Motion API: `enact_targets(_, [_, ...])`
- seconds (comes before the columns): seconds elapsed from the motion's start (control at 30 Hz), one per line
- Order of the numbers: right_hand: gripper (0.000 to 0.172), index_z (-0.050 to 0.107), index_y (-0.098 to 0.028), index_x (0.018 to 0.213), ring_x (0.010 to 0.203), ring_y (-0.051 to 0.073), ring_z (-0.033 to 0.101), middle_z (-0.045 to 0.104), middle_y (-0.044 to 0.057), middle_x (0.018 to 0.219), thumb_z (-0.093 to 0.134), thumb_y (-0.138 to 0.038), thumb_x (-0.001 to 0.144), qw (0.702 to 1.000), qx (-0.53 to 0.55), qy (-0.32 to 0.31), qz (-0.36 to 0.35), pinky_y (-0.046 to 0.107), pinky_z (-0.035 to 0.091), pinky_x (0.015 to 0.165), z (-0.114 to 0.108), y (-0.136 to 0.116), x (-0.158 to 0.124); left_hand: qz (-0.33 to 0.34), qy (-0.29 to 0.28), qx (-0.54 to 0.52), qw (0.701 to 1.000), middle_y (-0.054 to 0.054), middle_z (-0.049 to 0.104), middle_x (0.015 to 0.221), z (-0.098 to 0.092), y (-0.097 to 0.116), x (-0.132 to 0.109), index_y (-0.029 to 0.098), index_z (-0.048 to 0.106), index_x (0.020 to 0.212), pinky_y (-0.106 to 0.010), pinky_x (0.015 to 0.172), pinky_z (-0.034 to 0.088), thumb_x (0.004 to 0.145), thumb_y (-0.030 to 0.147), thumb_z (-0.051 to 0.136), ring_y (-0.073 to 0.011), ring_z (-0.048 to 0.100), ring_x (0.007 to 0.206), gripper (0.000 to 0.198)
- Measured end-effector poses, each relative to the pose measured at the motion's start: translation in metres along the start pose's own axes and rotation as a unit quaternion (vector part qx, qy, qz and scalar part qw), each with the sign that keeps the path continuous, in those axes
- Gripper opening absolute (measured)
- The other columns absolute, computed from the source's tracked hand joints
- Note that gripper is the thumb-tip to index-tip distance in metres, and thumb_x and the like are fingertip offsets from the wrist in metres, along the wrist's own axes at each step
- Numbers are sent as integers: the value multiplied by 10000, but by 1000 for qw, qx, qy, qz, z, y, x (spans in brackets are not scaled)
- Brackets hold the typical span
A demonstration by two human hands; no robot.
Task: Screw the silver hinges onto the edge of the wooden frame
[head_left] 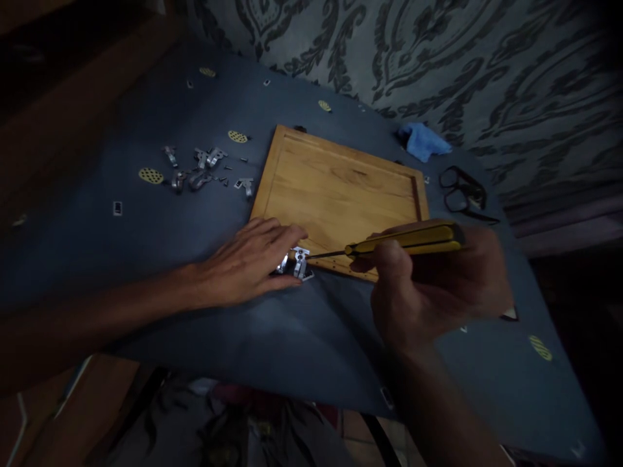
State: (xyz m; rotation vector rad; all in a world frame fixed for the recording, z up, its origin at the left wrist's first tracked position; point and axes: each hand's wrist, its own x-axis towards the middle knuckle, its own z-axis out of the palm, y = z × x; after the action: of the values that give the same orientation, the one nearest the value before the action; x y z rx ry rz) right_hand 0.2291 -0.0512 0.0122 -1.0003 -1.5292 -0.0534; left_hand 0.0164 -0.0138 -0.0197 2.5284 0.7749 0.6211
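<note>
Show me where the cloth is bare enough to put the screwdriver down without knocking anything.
Bare blue cloth lies in front of the left hand and right hand, toward the near edge. The wooden board is bare in its middle. Crowded: the loose metal fittings left of the board, and the glasses and blue rag to its right.

- Metal hinge: a small, shiny silver bracket, lying at the near left corner of the wooden cabinet door, half on the wood and half over the blue cloth; its left part is hidden under fingers.
- Screwdriver: yellow and black handle, thin dark shaft, lying almost level, pointing left; its tip meets the hinge.
- Wooden cabinet door: a light, rectangular panel with a raised frame, lying flat on the desk, turned slightly askew; small holes run along its near edge.
</note>
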Motion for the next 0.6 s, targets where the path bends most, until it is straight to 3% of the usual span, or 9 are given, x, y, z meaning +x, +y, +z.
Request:
enact_targets(0.37, [223, 648, -272, 836, 563, 174, 659, 630, -35, 695, 820, -413, 850, 997, 43, -2, 72, 304, 547, 452, 6, -3, -7, -17, -8, -6, 1000, -89, 672, 1162, -2, 3, 1, 204, 500, 1272, -395, 929, 490, 965, 380, 711, -280, 624, 1096, 412])
enact_targets(0.5, [152, 687, -289, 857, 596, 179, 662, 663, -11, 733, 821, -360, 857, 995, 41, -36, 81, 319, 545, 480, 3, -5, -5, -18, -15, -9, 1000, -94, 667, 1155, -4, 4, 1, 195, 490, 1288, -392, 928, 490, 969, 390, 707, -278, 623, 1090, 432])
enact_targets(0.6, [76, 737, -292, 934, 692, 189, 695, 709, 14, 821, 792, -291, 881, 990, 74, -82, 92, 343, 581, 591, -2, -8, 0, -14, -14, -15, 1000, -101, 664, 1147, -4, 3, 1, 183, 499, 1282, -397, 931, 490, 968, 387, 712, -280, 623, 1087, 431])
